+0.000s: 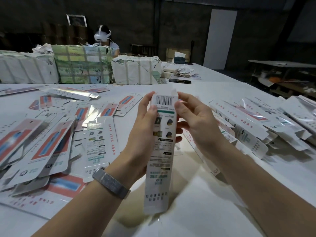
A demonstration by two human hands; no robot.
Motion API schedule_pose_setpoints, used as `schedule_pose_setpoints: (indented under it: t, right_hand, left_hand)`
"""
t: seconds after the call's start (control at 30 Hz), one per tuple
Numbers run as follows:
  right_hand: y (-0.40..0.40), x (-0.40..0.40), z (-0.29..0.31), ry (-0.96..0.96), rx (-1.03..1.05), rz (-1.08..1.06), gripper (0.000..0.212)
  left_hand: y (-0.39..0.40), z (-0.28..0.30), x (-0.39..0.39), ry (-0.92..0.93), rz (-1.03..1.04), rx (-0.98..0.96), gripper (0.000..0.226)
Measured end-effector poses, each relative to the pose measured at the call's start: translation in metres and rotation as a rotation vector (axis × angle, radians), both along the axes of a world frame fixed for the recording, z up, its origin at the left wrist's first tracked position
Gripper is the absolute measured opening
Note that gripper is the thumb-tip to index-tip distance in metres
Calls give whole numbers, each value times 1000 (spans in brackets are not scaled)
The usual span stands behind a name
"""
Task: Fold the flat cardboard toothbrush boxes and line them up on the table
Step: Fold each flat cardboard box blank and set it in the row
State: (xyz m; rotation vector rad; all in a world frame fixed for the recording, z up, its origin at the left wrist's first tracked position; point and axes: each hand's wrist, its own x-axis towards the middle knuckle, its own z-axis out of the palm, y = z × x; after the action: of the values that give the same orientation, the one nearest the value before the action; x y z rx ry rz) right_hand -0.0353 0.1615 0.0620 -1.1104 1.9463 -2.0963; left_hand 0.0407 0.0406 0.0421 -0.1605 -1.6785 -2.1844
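Head view: both hands held one toothbrush box [160,151] upright above the table's [213,202] near edge. Left hand [143,124] and right hand [193,120] pinched its barcode end. Advised: square the walls, then tuck the open flap [171,93] firmly.

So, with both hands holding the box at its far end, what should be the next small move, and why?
Probably tuck in the far-end flap. The box is already opened into a tube, held upright above the table. The left hand and right hand pinch it beside the barcode, and small flaps stand open at that end, so closing them looks next.
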Motion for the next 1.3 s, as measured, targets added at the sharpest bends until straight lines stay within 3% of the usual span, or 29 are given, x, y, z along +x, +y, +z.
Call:
schedule_pose_setpoints:
  t: [0.33,0.5,0.57,0.67,0.77,0.87,0.97,1.3]
  right_hand:
    - [5,-2,-2,-19,-113,46,9]
    - [8,-3,4,-87,-249,55,41]
    - [10,-4,6,-107,-231,58,36]
    - [11,-5,7,-78,-153,34,6]
    - [10,-6,7,-88,-107,-28,17]
    - [12,-8,7,-108,-63,-24,9]
    - [12,-8,6,-152,-61,-8,26]
    - [15,-8,8,-70,-88,-82,15]
  left_hand:
    - [-2,-4,-1,6,-47,-139,32]
    - [-1,-5,-1,-5,-49,-179,29]
    - [0,-5,1,-37,-46,-181,31]
    - [3,-4,2,-58,-55,-166,37]
    - [4,-3,1,-53,-80,-196,34]
    - [7,-3,1,-58,-82,-233,37]
    - [6,-1,1,-34,-80,-263,46]
    - [4,0,6,-28,-145,-304,48]
